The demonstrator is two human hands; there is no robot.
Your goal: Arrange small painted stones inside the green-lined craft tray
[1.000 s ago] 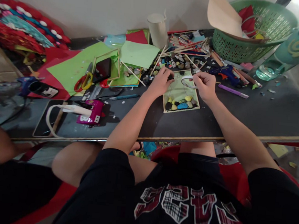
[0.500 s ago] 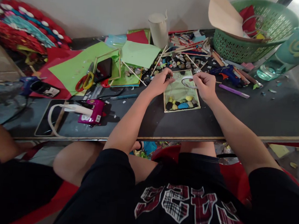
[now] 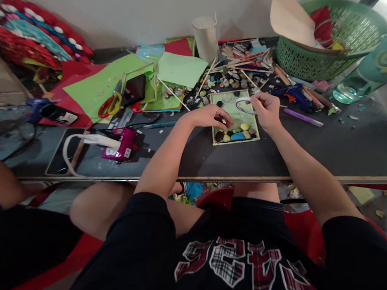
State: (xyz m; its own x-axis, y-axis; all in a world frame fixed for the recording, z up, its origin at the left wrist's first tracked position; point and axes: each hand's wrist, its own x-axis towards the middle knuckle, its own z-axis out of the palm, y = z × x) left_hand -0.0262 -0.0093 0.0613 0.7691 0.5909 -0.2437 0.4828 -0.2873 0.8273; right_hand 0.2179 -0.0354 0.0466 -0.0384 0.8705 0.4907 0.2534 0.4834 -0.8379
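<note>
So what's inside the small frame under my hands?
Along the near side of the frame lie a blue stone, a yellow stone, a black stone and others. Your left hand and right hand cover parts; anything beneath can't be seen.

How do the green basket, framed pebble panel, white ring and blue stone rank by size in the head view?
Largest to smallest, as they look:
1. green basket
2. framed pebble panel
3. white ring
4. blue stone

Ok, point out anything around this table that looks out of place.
A beige sheet juts askew over the rim of the green basket. Paper scraps are strewn loosely across the dark table, and a yellowish sheet lies below it, as though dropped.
</note>
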